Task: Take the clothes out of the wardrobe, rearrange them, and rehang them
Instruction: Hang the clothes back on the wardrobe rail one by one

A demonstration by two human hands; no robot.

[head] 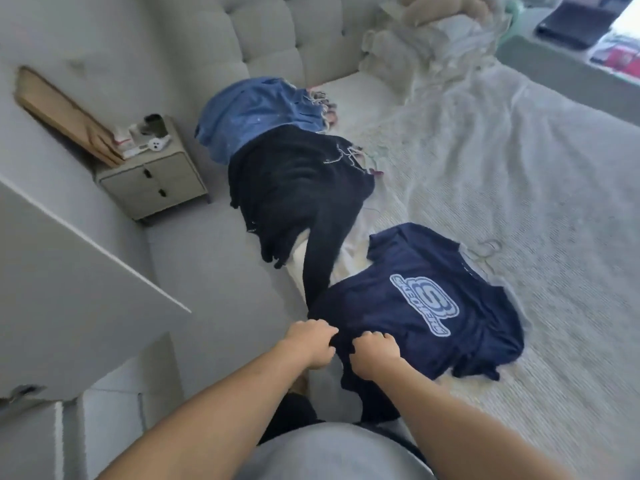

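Rearranging step: left hand (313, 342) and right hand (374, 353) each pinching navy T-shirt (419, 306) hem on bed (519, 150). Hanger probably inside; next, straighten and lift.

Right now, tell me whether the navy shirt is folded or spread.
Spread: the navy shirt lies flat on the bed, logo showing.

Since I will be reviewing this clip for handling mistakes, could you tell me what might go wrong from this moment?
1. Both the left hand and right hand grip the navy T-shirt at its near hem; pulling could drag it off the bed.
2. The shirt appears to overlap the black garment pile, which may be dragged along.
3. That pile already hangs over the bed edge and could slide down.
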